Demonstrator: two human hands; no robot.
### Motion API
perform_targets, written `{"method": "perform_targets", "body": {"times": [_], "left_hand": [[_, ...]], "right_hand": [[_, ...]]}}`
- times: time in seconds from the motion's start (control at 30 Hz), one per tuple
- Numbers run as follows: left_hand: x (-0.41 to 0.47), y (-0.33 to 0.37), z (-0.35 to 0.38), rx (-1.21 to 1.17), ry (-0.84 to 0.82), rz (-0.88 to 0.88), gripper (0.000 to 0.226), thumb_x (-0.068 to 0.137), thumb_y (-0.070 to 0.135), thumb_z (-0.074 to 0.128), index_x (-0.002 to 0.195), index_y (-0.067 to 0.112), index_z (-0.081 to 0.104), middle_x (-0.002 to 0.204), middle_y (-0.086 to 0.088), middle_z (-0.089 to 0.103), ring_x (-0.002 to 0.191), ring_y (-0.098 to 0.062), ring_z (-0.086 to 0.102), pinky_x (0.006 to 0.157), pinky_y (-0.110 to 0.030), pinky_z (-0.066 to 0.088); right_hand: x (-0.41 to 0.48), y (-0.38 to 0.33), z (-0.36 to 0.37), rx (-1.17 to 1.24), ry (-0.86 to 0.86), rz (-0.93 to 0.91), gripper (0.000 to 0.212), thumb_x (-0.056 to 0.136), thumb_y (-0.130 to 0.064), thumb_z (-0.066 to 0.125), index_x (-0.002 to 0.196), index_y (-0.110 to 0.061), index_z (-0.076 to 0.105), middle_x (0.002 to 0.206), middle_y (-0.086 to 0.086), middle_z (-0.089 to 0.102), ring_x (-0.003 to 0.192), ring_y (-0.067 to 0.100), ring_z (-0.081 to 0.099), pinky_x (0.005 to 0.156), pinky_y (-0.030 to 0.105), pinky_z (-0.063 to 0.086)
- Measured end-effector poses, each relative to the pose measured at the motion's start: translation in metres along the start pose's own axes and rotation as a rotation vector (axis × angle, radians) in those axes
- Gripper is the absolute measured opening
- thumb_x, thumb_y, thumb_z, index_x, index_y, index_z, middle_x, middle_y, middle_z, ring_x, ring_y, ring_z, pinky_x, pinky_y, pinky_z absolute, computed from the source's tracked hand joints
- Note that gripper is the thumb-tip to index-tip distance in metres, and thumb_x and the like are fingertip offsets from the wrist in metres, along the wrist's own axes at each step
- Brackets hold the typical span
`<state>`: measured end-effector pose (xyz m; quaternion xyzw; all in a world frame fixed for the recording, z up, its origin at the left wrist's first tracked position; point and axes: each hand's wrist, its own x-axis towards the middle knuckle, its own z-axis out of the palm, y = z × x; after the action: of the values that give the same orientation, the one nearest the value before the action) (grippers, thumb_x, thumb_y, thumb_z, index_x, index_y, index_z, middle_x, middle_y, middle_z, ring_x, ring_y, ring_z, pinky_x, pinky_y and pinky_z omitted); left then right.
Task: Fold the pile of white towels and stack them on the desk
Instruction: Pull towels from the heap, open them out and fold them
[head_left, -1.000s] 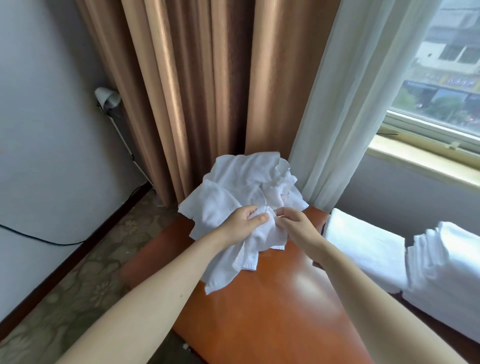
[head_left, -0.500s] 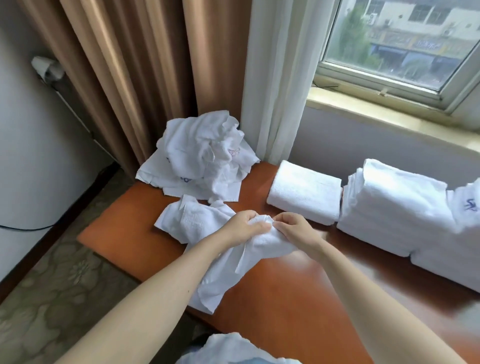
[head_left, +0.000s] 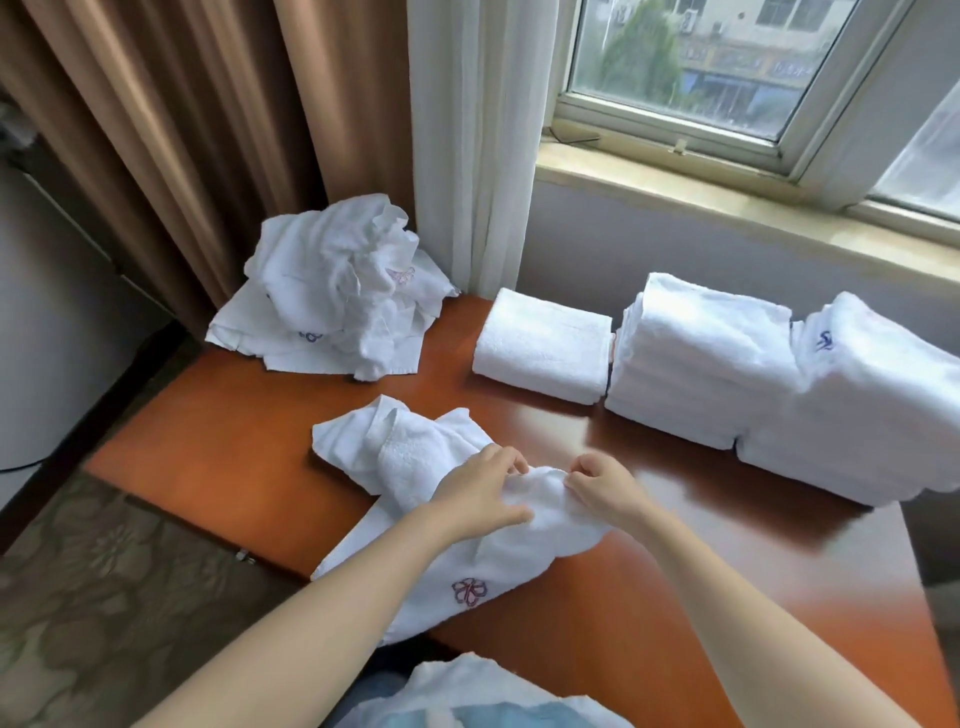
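A person's left hand (head_left: 480, 493) and right hand (head_left: 602, 491) are both gripping a rumpled white terry towel with a pink embroidered flower (head_left: 410, 457), which is lying across the near left part of a glossy orange-brown wooden desk (head_left: 208, 441). The fingers of each hand are curling over a raised fold of the cloth, the two hands sitting just beside each other. The towel's lower end, bearing the flower, is hanging over the desk's near edge.

At the desk's far left corner, a loose heap of unfolded white towels (head_left: 332, 291) is resting against the brown pleated curtains (head_left: 182, 130). Along the desk's far edge, a single folded white towel (head_left: 543, 345) is lying just beside a tall stack of folded white towels (head_left: 696, 364), which is touching a second folded stack marked with a blue emblem (head_left: 872, 405) at the desk's far right.

Behind the desk, a white sheer curtain (head_left: 467, 130) is hanging beside a white-framed window (head_left: 701, 67) above a beige sill (head_left: 727, 208). A brown floral-patterned carpet (head_left: 104, 597) is covering the floor to the desk's left. White and pale blue fabric (head_left: 467, 696) is showing below the desk's near edge.
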<state>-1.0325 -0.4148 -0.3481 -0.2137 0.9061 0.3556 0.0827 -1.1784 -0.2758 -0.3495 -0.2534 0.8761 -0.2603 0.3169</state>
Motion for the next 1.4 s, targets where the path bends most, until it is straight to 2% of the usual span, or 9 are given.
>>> {"method": "perform_targets", "body": {"times": [0.1,0.23,0.33,0.47,0.73,0.83,1.03,1.2,1.4], "left_hand": [[-0.002,0.003,0.013,-0.033,0.074,0.002,0.041,0.088,0.045,0.064,0.124,0.028,0.052,0.125,0.013,0.053,0.113,-0.006,0.052,0.093,-0.032,0.049],[-0.002,0.010,0.011,-0.097,0.203,-0.061,0.016,0.092,0.034,0.052,0.106,0.036,0.059,0.099,0.016,0.065,0.092,-0.008,0.061,0.080,-0.034,0.053],[-0.002,0.007,-0.005,-0.093,0.255,-0.109,0.018,0.086,0.024,0.053,0.096,0.033,0.064,0.087,0.013,0.067,0.083,-0.010,0.062,0.074,-0.034,0.053],[-0.002,-0.007,-0.031,-0.064,0.276,-0.160,0.015,0.086,0.027,0.057,0.093,0.034,0.069,0.080,0.014,0.066,0.076,-0.005,0.061,0.066,-0.028,0.048],[-0.003,-0.027,-0.072,-0.171,0.343,-0.221,0.020,0.092,0.032,0.057,0.084,0.018,0.068,0.082,0.003,0.069,0.083,-0.021,0.063,0.072,-0.039,0.052],[-0.003,-0.026,-0.086,-0.278,0.409,-0.173,0.019,0.093,0.032,0.061,0.076,0.026,0.066,0.073,0.011,0.063,0.075,-0.013,0.059,0.067,-0.030,0.046],[0.005,0.011,-0.113,-0.605,0.500,0.051,0.007,0.092,0.026,0.069,0.097,0.029,0.066,0.091,0.010,0.070,0.088,-0.001,0.066,0.077,-0.013,0.048],[0.013,0.045,-0.139,-0.548,0.383,0.218,0.034,0.092,0.025,0.070,0.124,0.032,0.061,0.056,0.019,0.050,0.065,-0.001,0.053,0.076,-0.014,0.046],[0.017,0.066,-0.160,-0.528,0.376,0.323,0.007,0.091,0.030,0.070,0.096,0.027,0.066,0.067,0.018,0.060,0.067,0.002,0.056,0.065,-0.011,0.042]], "right_hand": [[-0.006,-0.001,0.006,0.147,-0.002,-0.072,0.021,0.088,-0.019,0.060,0.067,-0.021,0.060,0.068,-0.010,0.060,0.061,0.004,0.050,0.052,0.016,0.037],[-0.014,-0.012,0.003,0.276,-0.016,-0.176,0.018,0.088,-0.020,0.065,0.071,-0.020,0.067,0.071,-0.010,0.066,0.063,0.001,0.053,0.055,0.014,0.040],[-0.014,-0.025,-0.004,0.311,-0.004,-0.200,0.020,0.091,-0.017,0.065,0.072,-0.022,0.065,0.062,-0.017,0.061,0.061,-0.001,0.051,0.057,0.012,0.039],[-0.009,-0.044,-0.015,0.326,0.052,-0.216,0.012,0.091,-0.020,0.064,0.083,-0.014,0.071,0.075,-0.007,0.064,0.068,0.006,0.054,0.064,0.022,0.041],[0.012,-0.070,-0.044,0.401,0.187,-0.196,0.013,0.088,-0.022,0.063,0.080,-0.016,0.072,0.073,-0.006,0.065,0.071,0.012,0.058,0.062,0.027,0.045],[0.015,-0.076,-0.054,0.436,0.196,-0.221,0.013,0.089,-0.021,0.063,0.080,-0.019,0.072,0.074,-0.007,0.068,0.073,0.012,0.060,0.063,0.026,0.047],[0.014,-0.098,-0.074,0.478,0.131,-0.368,0.014,0.091,-0.026,0.064,0.082,-0.022,0.073,0.078,-0.009,0.069,0.073,0.008,0.059,0.060,0.027,0.046],[0.003,-0.125,-0.093,0.520,0.052,-0.558,0.013,0.093,-0.021,0.067,0.082,-0.019,0.073,0.074,-0.009,0.068,0.066,0.003,0.058,0.059,0.014,0.045],[-0.003,-0.143,-0.112,0.531,0.014,-0.623,0.010,0.092,-0.020,0.070,0.088,-0.012,0.074,0.080,0.005,0.068,0.074,0.012,0.057,0.069,0.028,0.044]]}}
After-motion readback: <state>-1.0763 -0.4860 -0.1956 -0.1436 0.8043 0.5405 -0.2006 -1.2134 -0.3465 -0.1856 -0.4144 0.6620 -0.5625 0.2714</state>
